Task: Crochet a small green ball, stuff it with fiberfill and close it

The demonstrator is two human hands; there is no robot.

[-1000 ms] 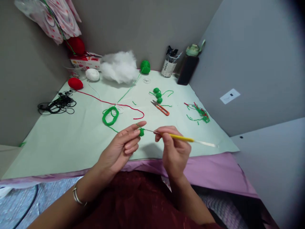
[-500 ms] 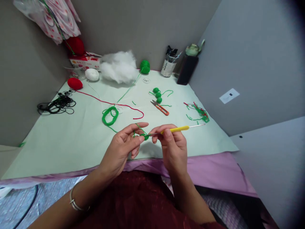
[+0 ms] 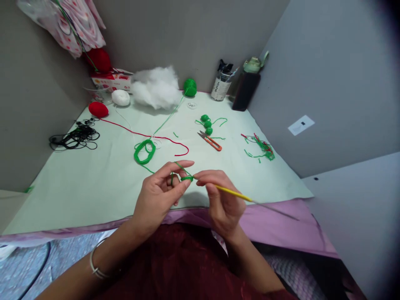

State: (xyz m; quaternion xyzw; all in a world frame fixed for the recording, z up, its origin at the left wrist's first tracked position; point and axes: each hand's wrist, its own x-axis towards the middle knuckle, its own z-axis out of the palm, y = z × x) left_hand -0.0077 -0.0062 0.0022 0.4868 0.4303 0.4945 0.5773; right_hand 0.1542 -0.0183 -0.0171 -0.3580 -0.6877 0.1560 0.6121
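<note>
The left hand (image 3: 159, 189) pinched the green piece (image 3: 186, 178) — yarn over its forefinger. The right hand (image 3: 223, 202) gripped the hook (image 3: 233, 192), its shaft toward four o'clock.

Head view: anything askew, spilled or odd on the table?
Mostly orderly. Two messy spots: black cord at left lies in a loose tangle; green and red yarn scraps lie scattered at right. Orange snips lie with blades apart. No spill or damage visible.
</note>
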